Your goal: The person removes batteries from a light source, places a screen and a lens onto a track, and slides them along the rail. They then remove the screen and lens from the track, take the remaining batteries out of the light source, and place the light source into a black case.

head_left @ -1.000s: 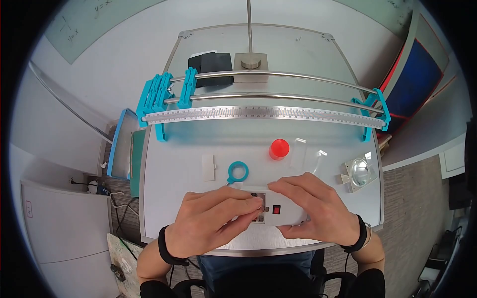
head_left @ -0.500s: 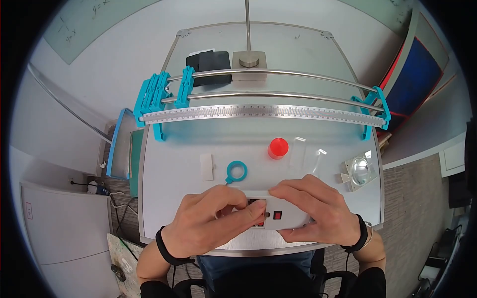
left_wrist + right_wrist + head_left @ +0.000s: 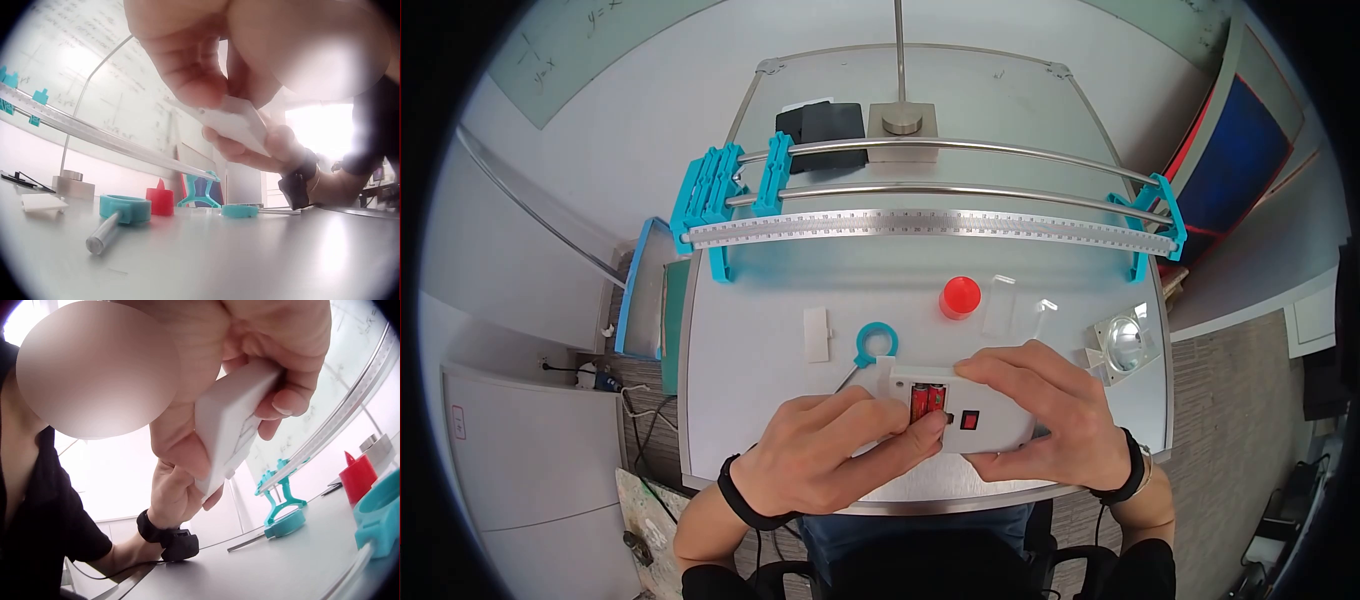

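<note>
A white battery box with a red rocker switch is held up over the front of the table. Its compartment is uncovered, with two red batteries lying side by side inside. My right hand grips the box's right end, fingers along the far edge and thumb on the near one. At the left end, my left hand has its thumb on the compartment's near corner and its other fingers curled at the left side. From the right wrist, the box's white casing shows tilted between both hands.
Beyond the hands lie a teal ring holder, a white plate, a red candle and a square-framed lens. A ruled metal bar with rails on teal supports spans the table. Behind stands a metal base with a rod.
My left fingers have drawn back from the compartment, uncovering both red batteries. The box has tilted and risen slightly, while the right hand keeps its grip.
</note>
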Motion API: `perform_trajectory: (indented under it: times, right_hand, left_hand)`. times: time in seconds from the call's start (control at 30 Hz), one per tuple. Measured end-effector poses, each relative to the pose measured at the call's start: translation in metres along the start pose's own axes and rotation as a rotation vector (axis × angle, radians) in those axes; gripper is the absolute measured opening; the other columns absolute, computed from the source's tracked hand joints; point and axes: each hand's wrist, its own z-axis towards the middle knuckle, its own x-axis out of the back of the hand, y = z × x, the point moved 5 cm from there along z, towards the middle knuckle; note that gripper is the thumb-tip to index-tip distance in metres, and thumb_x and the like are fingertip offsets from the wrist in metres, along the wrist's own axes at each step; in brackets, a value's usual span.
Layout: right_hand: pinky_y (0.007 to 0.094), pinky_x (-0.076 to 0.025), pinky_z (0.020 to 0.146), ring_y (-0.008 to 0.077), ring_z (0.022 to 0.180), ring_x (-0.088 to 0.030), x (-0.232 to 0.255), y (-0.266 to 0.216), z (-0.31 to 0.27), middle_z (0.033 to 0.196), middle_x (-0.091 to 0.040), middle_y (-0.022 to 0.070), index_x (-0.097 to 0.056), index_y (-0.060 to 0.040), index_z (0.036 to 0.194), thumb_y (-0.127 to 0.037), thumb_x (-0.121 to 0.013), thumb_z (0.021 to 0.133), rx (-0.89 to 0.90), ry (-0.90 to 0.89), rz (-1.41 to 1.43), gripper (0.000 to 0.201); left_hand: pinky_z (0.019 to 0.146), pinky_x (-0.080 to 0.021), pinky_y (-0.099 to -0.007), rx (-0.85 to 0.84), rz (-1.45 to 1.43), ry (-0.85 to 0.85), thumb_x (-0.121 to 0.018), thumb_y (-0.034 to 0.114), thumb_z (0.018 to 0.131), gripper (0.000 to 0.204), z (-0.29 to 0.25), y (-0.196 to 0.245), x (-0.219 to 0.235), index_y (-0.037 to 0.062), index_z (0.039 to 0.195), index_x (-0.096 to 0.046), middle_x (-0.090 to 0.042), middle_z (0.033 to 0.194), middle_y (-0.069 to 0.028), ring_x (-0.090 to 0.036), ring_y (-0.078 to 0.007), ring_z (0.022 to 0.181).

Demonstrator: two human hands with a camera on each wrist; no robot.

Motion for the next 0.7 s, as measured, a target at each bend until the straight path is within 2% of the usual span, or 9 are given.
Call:
perform_trajectory:
  times: [0.1, 0.17, 0.3, 0.4, 0.47, 0.5, 0.57, 0.6, 0.7]
  right_hand:
    - [0.0397, -0.058, 0.079, 0.0340, 0.096, -0.066, 0.000, 0.001, 0.000, 0.118, -0.065, 0.0177, -0.065, -0.0025, 0.130, -0.007, -0.088, 0.059, -0.004, -0.007, 0.003, 0.075]
    - [0.0396, -0.058, 0.079, 0.0339, 0.096, -0.066, -0.001, 0.002, 0.000, 0.119, -0.065, 0.0181, -0.064, -0.0026, 0.130, -0.007, -0.088, 0.059, -0.030, -0.021, 0.015, 0.075]
    - [0.0391, -0.058, 0.081, 0.0340, 0.096, -0.067, -0.002, 0.002, 0.003, 0.117, -0.066, 0.0180, -0.065, -0.0028, 0.129, -0.008, -0.088, 0.061, -0.049, -0.020, 0.015, 0.072]
    - [0.0386, -0.058, 0.082, 0.0344, 0.095, -0.069, 0.003, 0.002, 0.006, 0.114, -0.067, 0.0175, -0.065, -0.0031, 0.127, -0.010, -0.088, 0.062, -0.088, 0.020, 0.061, 0.069]
    - [0.0386, -0.059, 0.081, 0.0348, 0.094, -0.070, 0.006, 0.006, 0.006, 0.111, -0.068, 0.0170, -0.064, -0.0036, 0.127, -0.011, -0.088, 0.064, -0.120, 0.026, 0.034, 0.068]
    - [0.0386, -0.059, 0.081, 0.0348, 0.094, -0.070, 0.006, 0.007, 0.005, 0.111, -0.068, 0.0170, -0.064, -0.0036, 0.127, -0.011, -0.088, 0.064, -0.117, 0.030, 0.038, 0.068]
    - [0.0388, -0.059, 0.079, 0.0344, 0.094, -0.070, 0.002, 0.012, 0.005, 0.111, -0.068, 0.0171, -0.061, -0.0036, 0.128, -0.011, -0.087, 0.064, -0.123, 0.002, 0.026, 0.070]
    - [0.0388, -0.059, 0.079, 0.0344, 0.094, -0.070, 0.001, 0.012, 0.005, 0.111, -0.068, 0.0171, -0.061, -0.0036, 0.128, -0.011, -0.087, 0.064, -0.121, 0.000, 0.026, 0.070]
    - [0.0371, -0.057, 0.084, 0.0291, 0.094, -0.072, -0.003, 0.014, 0.003, 0.105, -0.070, 0.0137, -0.065, -0.0062, 0.127, -0.019, -0.091, 0.060, -0.180, 0.000, 0.012, 0.073]
  left_hand:
    - [0.047, -0.044, -0.0250, -0.003, 0.026, -0.007, -0.082, 0.010, 0.076, 0.036, 0.002, 0.001, -0.002, 0.0076, 0.111, -0.078, -0.055, 0.094, 0.0000, -0.052, -0.0105, 0.063]
    - [0.045, -0.041, -0.0234, 0.027, 0.039, 0.051, -0.093, 0.009, 0.065, 0.039, 0.005, 0.000, -0.001, 0.0125, 0.102, -0.081, -0.051, 0.085, 0.0022, -0.050, -0.0087, 0.058]
    - [0.046, -0.041, -0.0239, 0.044, 0.047, 0.026, -0.091, 0.007, 0.066, 0.038, 0.004, -0.003, 0.001, 0.0125, 0.102, -0.081, -0.054, 0.084, 0.0024, -0.052, -0.0088, 0.059]
    - [0.049, -0.043, -0.0256, 0.061, 0.012, 0.119, -0.088, 0.002, 0.069, 0.034, 0.004, -0.008, 0.017, 0.0122, 0.101, -0.080, -0.061, 0.082, 0.0007, -0.055, -0.0105, 0.060]
    - [0.053, -0.046, -0.0273, 0.323, 0.194, 0.375, -0.082, -0.001, 0.076, 0.028, -0.002, -0.022, 0.040, 0.0077, 0.102, -0.078, -0.066, 0.082, -0.0035, -0.057, -0.0132, 0.061]
    - [0.053, -0.046, -0.0273, 0.321, 0.199, 0.371, -0.082, -0.001, 0.076, 0.028, -0.002, -0.024, 0.043, 0.0077, 0.102, -0.078, -0.066, 0.082, -0.0035, -0.057, -0.0132, 0.061]
    - [0.055, -0.048, -0.0279, 0.671, 0.202, 0.198, -0.078, 0.000, 0.082, 0.022, -0.010, -0.047, 0.038, 0.0031, 0.103, -0.074, -0.067, 0.081, -0.0074, -0.058, -0.0157, 0.059]
    - [0.053, -0.048, -0.0294, 0.739, 0.255, 0.083, -0.077, 0.008, 0.085, 0.024, -0.016, -0.055, 0.031, 0.0034, 0.108, -0.072, -0.069, 0.082, -0.0098, -0.061, -0.0176, 0.059]
    - [0.056, -0.050, -0.0344, 0.796, 0.324, -0.057, -0.078, 0.016, 0.086, 0.028, -0.027, -0.066, 0.017, 0.0067, 0.111, -0.071, -0.069, 0.086, -0.0114, -0.065, -0.0211, 0.061]
